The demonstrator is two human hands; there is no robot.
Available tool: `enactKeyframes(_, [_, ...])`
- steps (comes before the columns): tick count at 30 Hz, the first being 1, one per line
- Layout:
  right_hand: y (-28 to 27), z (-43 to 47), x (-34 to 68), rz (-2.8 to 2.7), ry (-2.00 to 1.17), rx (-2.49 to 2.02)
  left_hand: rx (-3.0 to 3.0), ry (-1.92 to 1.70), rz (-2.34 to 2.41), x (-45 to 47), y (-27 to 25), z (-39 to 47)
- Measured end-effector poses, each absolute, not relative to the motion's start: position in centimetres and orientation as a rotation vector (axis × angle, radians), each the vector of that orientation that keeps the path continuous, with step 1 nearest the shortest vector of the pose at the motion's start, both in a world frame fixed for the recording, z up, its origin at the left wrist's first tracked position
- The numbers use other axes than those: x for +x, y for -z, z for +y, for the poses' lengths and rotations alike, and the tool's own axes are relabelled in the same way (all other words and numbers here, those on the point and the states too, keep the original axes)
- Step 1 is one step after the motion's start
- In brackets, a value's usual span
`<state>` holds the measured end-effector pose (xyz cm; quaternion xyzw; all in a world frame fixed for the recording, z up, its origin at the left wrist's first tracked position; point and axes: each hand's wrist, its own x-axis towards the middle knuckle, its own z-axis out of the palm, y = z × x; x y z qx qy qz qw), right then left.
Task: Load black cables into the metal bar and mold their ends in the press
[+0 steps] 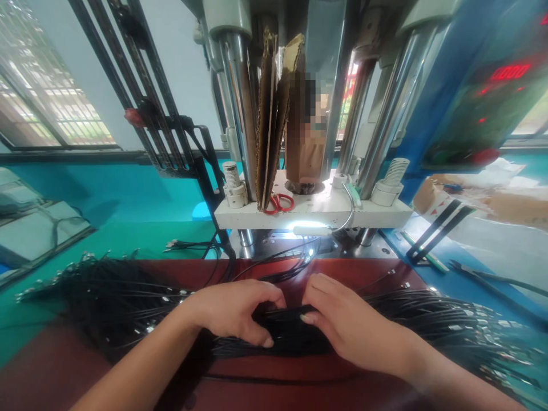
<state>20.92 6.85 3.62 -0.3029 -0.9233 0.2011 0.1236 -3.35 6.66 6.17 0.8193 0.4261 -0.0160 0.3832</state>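
Observation:
A thick bundle of thin black cables [295, 339] lies across the red-brown work surface, and both of my hands are at its middle. My left hand [240, 311] curves over the bundle from the left, thumb in front and fingers behind, closed loosely around some cables. Facing it, my right hand [338, 319] pinches black cables between thumb and curled fingers. The cables' ends fan out on both sides, with small metal connectors [454, 328] at the right and more at the far left. How many cables each hand holds is hidden.
A press with a white plate [372, 214] and steel columns stands directly ahead. Red-handled scissors [280, 203] and upright cardboard [268, 125] rest on it; a small lamp [312, 230] glows below. Pliers [492, 279] lie at the right, and a control box [471, 103] overhangs there.

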Motion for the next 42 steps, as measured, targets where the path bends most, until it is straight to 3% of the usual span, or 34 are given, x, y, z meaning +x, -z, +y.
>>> enactKeyframes(5, [-3.3,6.9,20.8,-2.727,-0.454,-0.877,2.159,0.114,1.137,-3.3,-6.6,6.4])
enactKeyframes(13, [-3.3,6.8,20.9,-2.689,-0.523,-0.892,2.137,0.114,1.147,-3.7,-6.2,6.6])
enactKeyframes(26, [-4.3,7.5,21.9,-2.676,-0.652,-0.923,1.841,-0.184,0.961,-4.8,-5.4,7.3])
enactKeyframes(29, [-3.6,8.5,24.0,-2.689,-0.512,-1.037,1.579,-0.311,0.861,-5.5,-5.2,7.5])
enactKeyframes(34, [-1.4,10.6,30.1,-2.604,-0.023,-1.243,1.333,-0.358,0.71,-6.2,-5.1,7.4])
enactKeyframes(42, [-4.5,10.3,33.8,-2.509,0.445,-1.33,1.289,-0.284,0.701,-5.4,-5.2,6.8])
